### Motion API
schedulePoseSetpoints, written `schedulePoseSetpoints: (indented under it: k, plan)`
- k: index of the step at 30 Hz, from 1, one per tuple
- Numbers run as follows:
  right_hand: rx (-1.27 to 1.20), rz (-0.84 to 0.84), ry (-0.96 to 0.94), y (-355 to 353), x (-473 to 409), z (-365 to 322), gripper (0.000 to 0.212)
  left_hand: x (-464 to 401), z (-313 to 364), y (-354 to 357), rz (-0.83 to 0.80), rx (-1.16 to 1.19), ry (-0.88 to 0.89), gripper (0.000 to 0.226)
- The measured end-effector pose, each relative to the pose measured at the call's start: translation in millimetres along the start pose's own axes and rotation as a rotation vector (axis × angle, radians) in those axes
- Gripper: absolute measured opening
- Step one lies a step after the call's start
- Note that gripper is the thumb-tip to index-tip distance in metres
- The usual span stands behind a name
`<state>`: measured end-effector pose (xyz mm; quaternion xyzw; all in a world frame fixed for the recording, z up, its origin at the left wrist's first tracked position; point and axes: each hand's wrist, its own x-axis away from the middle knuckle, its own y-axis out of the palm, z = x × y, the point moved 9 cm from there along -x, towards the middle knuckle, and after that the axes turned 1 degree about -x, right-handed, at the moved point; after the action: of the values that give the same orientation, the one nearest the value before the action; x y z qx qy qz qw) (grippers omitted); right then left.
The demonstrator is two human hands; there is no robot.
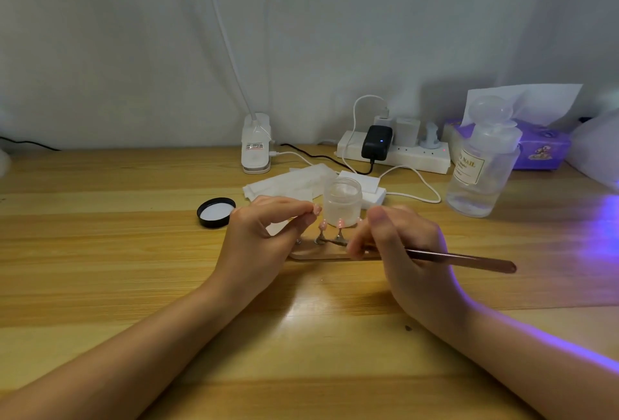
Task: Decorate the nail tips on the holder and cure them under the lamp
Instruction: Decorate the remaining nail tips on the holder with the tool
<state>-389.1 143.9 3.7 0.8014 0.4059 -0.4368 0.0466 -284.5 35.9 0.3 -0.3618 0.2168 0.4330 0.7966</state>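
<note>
Left fingers [301,210] pinching pink nail tip [316,209], right fingers [360,245] gripping tool [462,259] over holder [321,255]

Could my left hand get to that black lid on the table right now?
Probably not yet: the left hand is pinching a nail tip. The black lid lies just beside that hand on the table, nothing between them, so once the tip is released it looks easily reachable.
</note>
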Motion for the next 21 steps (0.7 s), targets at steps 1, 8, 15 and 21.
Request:
schedulePoseSetpoints:
  k: [1,8,15,21]
  plan:
    - [0.010,0.014,-0.003,-0.8,-0.1,-1.1,0.043,-0.2,-0.3,0.2,0.001,-0.001,0.001,0.029]
    - [0.037,-0.020,-0.018,2.0,-2.3,-2.4,0.044,0.1,-1.9,-0.1,0.010,0.004,-0.011,0.030]
    - [0.085,-0.024,-0.026,3.1,-5.6,-7.4,0.024,0.7,-3.1,0.0,0.007,0.014,-0.019,0.030]
    - [0.042,-0.012,-0.071,2.1,-0.9,-8.3,0.043,0.2,0.6,0.1,0.010,-0.006,0.002,0.030]
